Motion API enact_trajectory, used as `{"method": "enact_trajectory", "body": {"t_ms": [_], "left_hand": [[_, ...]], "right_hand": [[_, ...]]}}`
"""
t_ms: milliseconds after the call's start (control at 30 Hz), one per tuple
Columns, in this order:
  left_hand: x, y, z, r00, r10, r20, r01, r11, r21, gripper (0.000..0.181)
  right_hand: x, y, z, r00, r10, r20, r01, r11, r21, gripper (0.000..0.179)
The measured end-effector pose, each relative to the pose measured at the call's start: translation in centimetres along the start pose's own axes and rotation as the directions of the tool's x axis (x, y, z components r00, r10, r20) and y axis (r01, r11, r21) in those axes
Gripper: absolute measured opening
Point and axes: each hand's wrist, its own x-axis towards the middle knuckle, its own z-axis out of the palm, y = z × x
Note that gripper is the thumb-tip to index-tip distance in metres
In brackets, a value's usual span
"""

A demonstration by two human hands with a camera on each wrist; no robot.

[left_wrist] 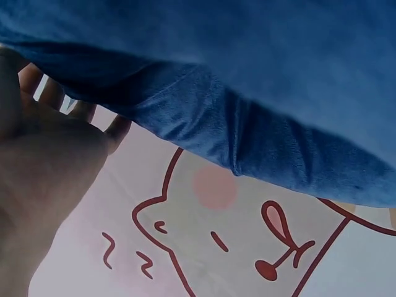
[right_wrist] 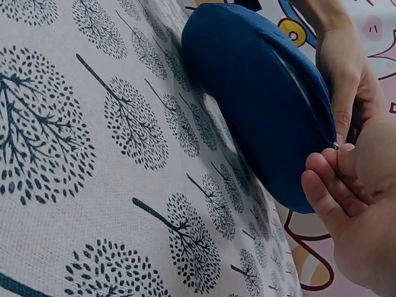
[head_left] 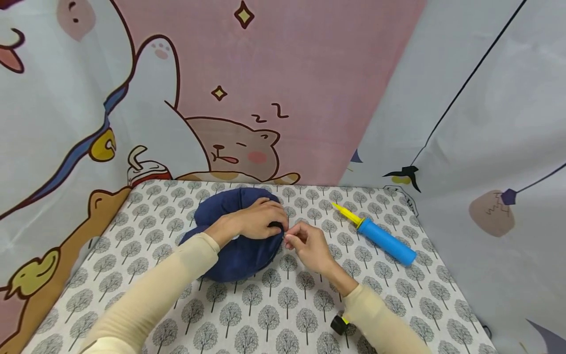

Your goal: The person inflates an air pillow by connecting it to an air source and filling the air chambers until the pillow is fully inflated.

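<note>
A navy blue, curved neck pillow (head_left: 236,258) lies on the table. My left hand (head_left: 258,220) grips its right end, thumb near the seam and fingers over the far side. With thumb and forefinger, my right hand (head_left: 311,248) pinches the small metal zipper pull (right_wrist: 336,146) at that end. In the right wrist view the zipper (right_wrist: 291,77) is parted along the pillow's side, with a pale strip showing inside. Blue fabric (left_wrist: 247,62) fills the top of the left wrist view and hides some fingertips.
A blue hand pump (head_left: 386,241) with a yellow nozzle (head_left: 347,213) lies to the right of my right hand. Beside the right sleeve (head_left: 380,314) is a small black and yellow-green object (head_left: 339,324), partly covered. A cartoon-printed cloth (head_left: 309,88) hangs behind the tree-patterned tablecloth (head_left: 269,317).
</note>
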Motion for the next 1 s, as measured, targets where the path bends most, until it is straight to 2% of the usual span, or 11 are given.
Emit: {"method": "enact_trajectory", "body": {"t_ms": [267, 367, 500, 667, 800, 867, 900, 1000], "left_hand": [[0.2, -0.1, 0.4, 0.998, 0.020, -0.060, -0.016, 0.998, 0.068, 0.009], [0.3, -0.3, 0.5, 0.997, 0.007, -0.075, -0.002, 0.997, 0.076, 0.008], [0.4, -0.5, 0.4, 0.995, -0.010, -0.104, 0.017, 0.997, 0.069, 0.007], [0.4, -1.1, 0.2, 0.985, -0.039, -0.167, 0.053, 0.996, 0.078, 0.009], [0.6, -1.7, 0.1, 0.975, -0.066, -0.214, 0.080, 0.995, 0.058, 0.011], [0.9, -2.5, 0.3, 0.969, -0.067, -0.239, 0.080, 0.996, 0.044, 0.012], [1.4, -3.7, 1.0, 0.966, -0.057, -0.254, 0.070, 0.997, 0.044, 0.012], [2.8, -6.4, 2.8, 0.950, -0.079, -0.302, 0.084, 0.996, 0.004, 0.008]], "right_hand": [[0.3, 0.1, 0.1, 1.000, 0.029, -0.005, -0.028, 0.999, 0.021, 0.007], [0.3, 0.0, 0.0, 0.999, 0.046, 0.000, -0.046, 0.999, 0.026, 0.007], [0.1, -0.2, 0.0, 0.999, 0.033, 0.029, -0.033, 0.999, 0.015, 0.006], [-0.3, -0.7, 0.4, 0.997, 0.007, 0.073, -0.007, 1.000, 0.012, 0.006], [-0.6, -1.1, 0.9, 0.997, -0.005, 0.080, 0.003, 1.000, 0.023, 0.005], [-0.8, -1.3, 1.3, 0.997, -0.016, 0.079, 0.014, 0.999, 0.029, 0.006], [-0.9, -1.3, 1.5, 0.997, -0.023, 0.079, 0.020, 0.999, 0.033, 0.006], [-1.2, -1.6, 2.1, 0.994, -0.043, 0.097, 0.038, 0.998, 0.046, 0.005]]}}
